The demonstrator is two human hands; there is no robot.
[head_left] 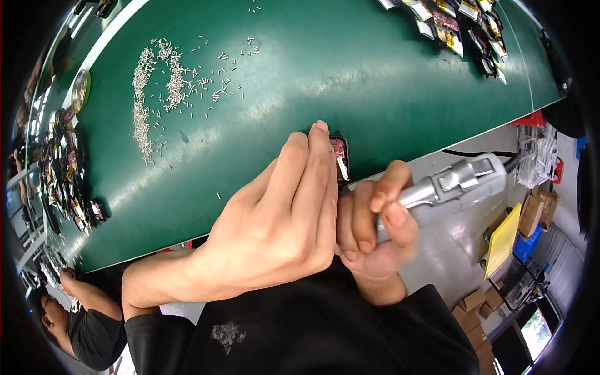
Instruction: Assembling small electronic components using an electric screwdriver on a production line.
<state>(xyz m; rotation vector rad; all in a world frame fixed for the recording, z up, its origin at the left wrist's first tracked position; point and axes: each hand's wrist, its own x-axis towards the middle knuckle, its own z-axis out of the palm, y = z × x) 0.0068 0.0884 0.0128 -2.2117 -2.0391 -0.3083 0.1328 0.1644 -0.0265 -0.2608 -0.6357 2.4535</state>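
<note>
My left hand [269,215] reaches over the table's near edge, fingers pressed together along a small black case [345,150]. A red circuit board [338,149] shows inside the case; the rest of it is hidden behind my fingers. Close beside it, my right hand [381,228] is wrapped round a grey electric screwdriver [459,184] with a silver lever. The tool lies tilted, its cabled end up to the right, and is slightly blurred. Its tip is hidden by my hands.
Loose small screws [175,81] lie scattered on the green table [300,75]. Piles of small electronic units sit at the left [65,169] and far right [459,25]. A co-worker [94,319] is at the lower left. Cardboard boxes [475,312] stand at right.
</note>
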